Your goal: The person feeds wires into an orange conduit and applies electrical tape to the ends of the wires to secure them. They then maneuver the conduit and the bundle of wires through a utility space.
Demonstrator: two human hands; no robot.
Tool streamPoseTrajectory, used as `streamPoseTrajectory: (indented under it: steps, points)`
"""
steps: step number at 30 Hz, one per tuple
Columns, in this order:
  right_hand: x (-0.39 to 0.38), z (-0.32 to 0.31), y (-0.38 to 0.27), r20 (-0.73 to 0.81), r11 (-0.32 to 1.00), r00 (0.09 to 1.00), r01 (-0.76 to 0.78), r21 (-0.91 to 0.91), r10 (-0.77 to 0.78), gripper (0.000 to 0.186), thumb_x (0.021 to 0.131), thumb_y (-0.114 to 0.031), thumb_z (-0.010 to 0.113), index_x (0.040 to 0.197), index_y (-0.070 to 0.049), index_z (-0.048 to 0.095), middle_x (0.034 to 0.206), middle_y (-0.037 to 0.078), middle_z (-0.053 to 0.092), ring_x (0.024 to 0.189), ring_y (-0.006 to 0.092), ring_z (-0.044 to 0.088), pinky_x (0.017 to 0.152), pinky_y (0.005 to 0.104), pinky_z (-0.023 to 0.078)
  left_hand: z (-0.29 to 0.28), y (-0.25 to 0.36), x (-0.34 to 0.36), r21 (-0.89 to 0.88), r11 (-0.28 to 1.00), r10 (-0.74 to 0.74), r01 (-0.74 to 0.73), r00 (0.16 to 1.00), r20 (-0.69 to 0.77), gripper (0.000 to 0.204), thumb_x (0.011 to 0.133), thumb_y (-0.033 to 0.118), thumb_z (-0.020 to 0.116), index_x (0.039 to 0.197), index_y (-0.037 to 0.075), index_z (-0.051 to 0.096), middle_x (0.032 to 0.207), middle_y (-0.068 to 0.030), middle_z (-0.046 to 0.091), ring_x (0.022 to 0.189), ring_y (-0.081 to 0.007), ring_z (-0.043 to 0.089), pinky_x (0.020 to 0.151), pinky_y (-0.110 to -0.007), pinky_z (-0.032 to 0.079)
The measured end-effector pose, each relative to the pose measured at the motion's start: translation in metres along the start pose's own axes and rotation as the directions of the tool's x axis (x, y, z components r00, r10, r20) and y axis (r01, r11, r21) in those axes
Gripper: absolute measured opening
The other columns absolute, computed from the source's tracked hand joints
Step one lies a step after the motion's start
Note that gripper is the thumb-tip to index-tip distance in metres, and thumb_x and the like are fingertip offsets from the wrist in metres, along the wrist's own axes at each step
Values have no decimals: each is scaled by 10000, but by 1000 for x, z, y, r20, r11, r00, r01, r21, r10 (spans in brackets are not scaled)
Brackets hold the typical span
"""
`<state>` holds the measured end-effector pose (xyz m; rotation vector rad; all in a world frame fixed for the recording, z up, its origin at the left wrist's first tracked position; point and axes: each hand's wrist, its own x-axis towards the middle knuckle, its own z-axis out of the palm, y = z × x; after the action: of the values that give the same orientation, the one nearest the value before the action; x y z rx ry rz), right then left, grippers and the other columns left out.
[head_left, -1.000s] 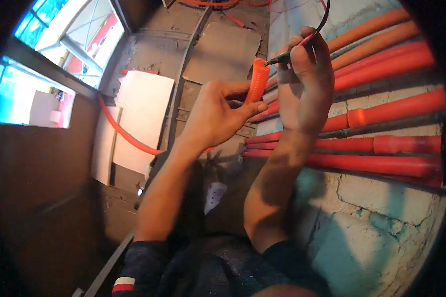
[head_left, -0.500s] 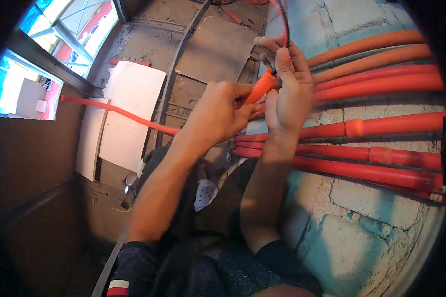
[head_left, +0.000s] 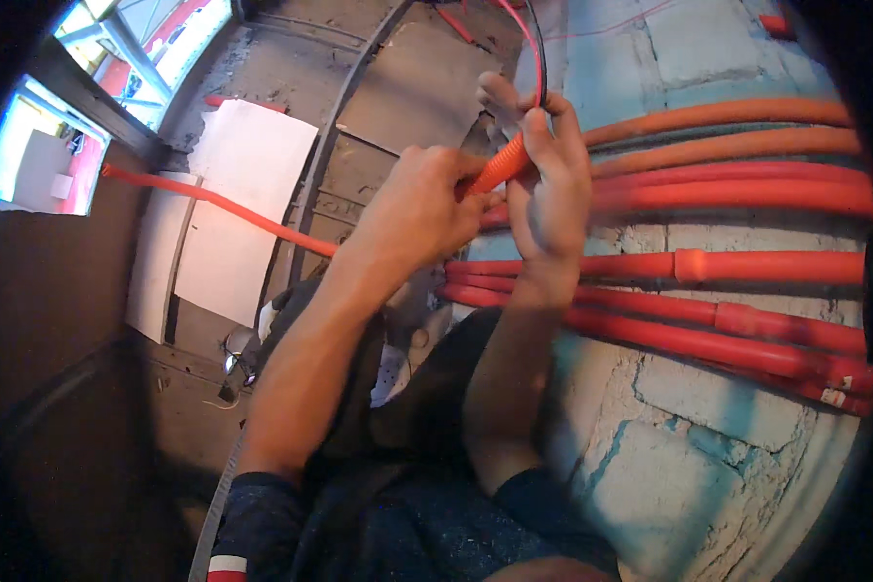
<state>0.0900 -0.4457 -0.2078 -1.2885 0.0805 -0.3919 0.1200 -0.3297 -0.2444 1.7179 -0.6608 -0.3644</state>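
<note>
My left hand is closed around an orange corrugated conduit near its end. Just beyond that end, my right hand pinches a pair of thin wires, one red and one black, between thumb and fingers. The wires run upward out of the picture. Its palm lies beside the conduit's mouth, so where the wires enter is partly hidden by the fingers. A long orange-red conduit passes behind my left forearm; whether it is the same piece cannot be seen.
Several orange and red pipes run along the pale block wall at the right. White sheets and a brown board lie beyond a metal strip. Window openings show at the far left.
Both hands and the conduit have shifted slightly left in the picture as the view moved. The grip on conduit and wires looks much the same.
</note>
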Motion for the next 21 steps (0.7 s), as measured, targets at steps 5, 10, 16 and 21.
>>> streamPoseTrajectory:
  steps: [5,10,16,21]
  points:
    - [-1,-18,2,3,998,1000,-23,66,23,246,954,-272,482,953,-29,521,1165,198,561,1119,303,515,965,418,376,-1,2,3,81,996,-34,30,998,54,262,759,121,676,976,-26,660,736,-234,627,673,-298,655,646,-373,489]
    - [3,-37,-14,24,993,997,-75,96,73,305,960,-324,459,885,-35,524,851,152,612,902,259,580,860,382,422,0,-3,-4,85,994,44,-70,960,276,246,741,109,684,951,-19,667,753,-228,632,700,-339,637,671,-388,484]
    - [-5,-38,-15,-4,993,1000,12,-117,-13,309,979,-318,436,907,-33,531,559,29,435,638,195,529,711,318,439,2,-9,-4,148,972,134,-184,946,296,213,729,113,686,903,-11,676,765,-219,637,740,-363,628,691,-411,486]
    - [-1,-42,-3,18,990,994,104,96,-106,351,959,-382,465,945,-36,521,603,5,407,703,209,533,812,365,422,0,-15,-5,192,943,240,-271,956,170,214,727,97,676,915,-6,676,778,-207,650,745,-356,634,696,-408,494]
